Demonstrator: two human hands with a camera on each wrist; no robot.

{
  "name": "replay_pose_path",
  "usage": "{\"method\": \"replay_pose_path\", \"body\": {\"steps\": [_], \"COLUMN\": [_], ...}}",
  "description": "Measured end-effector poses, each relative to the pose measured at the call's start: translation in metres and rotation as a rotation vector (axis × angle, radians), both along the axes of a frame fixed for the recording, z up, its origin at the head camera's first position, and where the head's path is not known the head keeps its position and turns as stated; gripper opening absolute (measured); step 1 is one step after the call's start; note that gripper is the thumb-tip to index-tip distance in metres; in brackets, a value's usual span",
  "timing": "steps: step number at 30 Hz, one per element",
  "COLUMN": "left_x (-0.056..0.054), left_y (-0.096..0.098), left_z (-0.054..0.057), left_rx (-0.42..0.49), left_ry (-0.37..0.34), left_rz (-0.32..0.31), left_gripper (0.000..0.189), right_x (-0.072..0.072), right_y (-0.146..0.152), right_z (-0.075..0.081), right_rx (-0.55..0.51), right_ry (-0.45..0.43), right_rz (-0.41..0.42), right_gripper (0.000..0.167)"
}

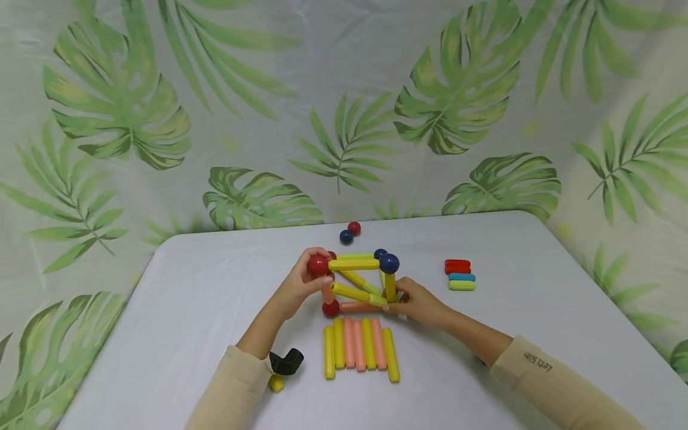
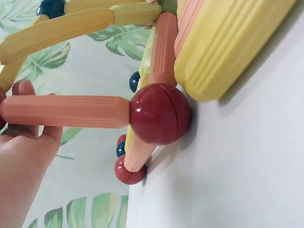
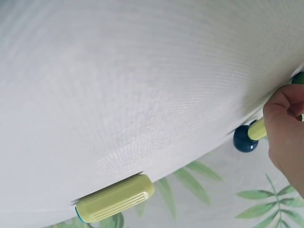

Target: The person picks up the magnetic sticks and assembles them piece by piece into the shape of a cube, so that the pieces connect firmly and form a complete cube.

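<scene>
A box-like frame of magnetic sticks and balls stands mid-table. My left hand point(image 1: 297, 285) grips its upper left corner at a red ball point(image 1: 318, 264), thumb below the ball by an upright orange stick point(image 2: 66, 111). Under that stick sits another red ball point(image 2: 160, 114). At the lower right corner my right hand point(image 1: 421, 303) pinches a green ball point(image 3: 299, 78), mostly hidden by the fingers. From this corner a pale short stick point(image 1: 378, 300) and a curved yellow stick point(image 1: 350, 291) slant up toward the left hand. A blue ball point(image 1: 389, 263) tops the upright yellow stick point(image 1: 390, 288) there.
In front of the frame lies a row of yellow and orange sticks point(image 1: 359, 345). Short red, blue and green sticks point(image 1: 461, 276) lie at right. A loose blue ball point(image 1: 346, 237) and red ball point(image 1: 354, 227) rest at the back. A yellow piece point(image 1: 276, 383) is beside the left sleeve.
</scene>
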State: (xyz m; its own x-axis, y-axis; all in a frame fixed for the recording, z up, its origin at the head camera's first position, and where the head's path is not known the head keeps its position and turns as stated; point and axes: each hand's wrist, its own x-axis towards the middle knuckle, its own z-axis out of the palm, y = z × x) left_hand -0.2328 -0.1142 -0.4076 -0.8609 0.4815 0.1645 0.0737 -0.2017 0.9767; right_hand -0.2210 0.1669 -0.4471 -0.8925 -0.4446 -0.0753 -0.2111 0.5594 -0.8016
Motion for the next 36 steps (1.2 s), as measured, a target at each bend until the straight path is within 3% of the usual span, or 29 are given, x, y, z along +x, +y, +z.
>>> {"method": "replay_pose_path", "body": {"steps": [2, 5, 17, 23, 26, 30, 36], "left_x": [0.001, 0.003, 0.007, 0.010, 0.014, 0.016, 0.005], "left_y": [-0.002, -0.002, 0.002, 0.006, 0.009, 0.009, 0.006], "left_z": [-0.002, -0.002, 0.001, 0.004, 0.011, 0.020, 0.016], "left_rx": [-0.029, -0.057, -0.206, -0.227, -0.224, -0.217, -0.203], "left_ry": [0.056, 0.090, 0.192, 0.225, 0.243, 0.220, 0.125], "left_rz": [-0.032, -0.054, -0.025, 0.001, 0.011, -0.002, -0.074], "left_gripper": [0.052, 0.055, 0.040, 0.040, 0.040, 0.038, 0.037], "right_x": [0.000, 0.001, 0.003, 0.002, 0.002, 0.002, 0.001], "right_y": [0.000, 0.000, -0.001, -0.002, -0.002, -0.001, 0.000], "right_z": [0.001, 0.001, 0.003, 0.000, 0.000, 0.002, 0.002], "right_rx": [-0.002, -0.007, 0.001, -0.009, -0.018, -0.024, -0.024], "right_ry": [-0.013, -0.018, 0.000, -0.028, -0.034, -0.016, 0.127], "right_rz": [-0.013, -0.021, -0.064, -0.086, -0.075, -0.058, 0.024], "right_gripper": [0.036, 0.037, 0.033, 0.035, 0.036, 0.035, 0.023]}}
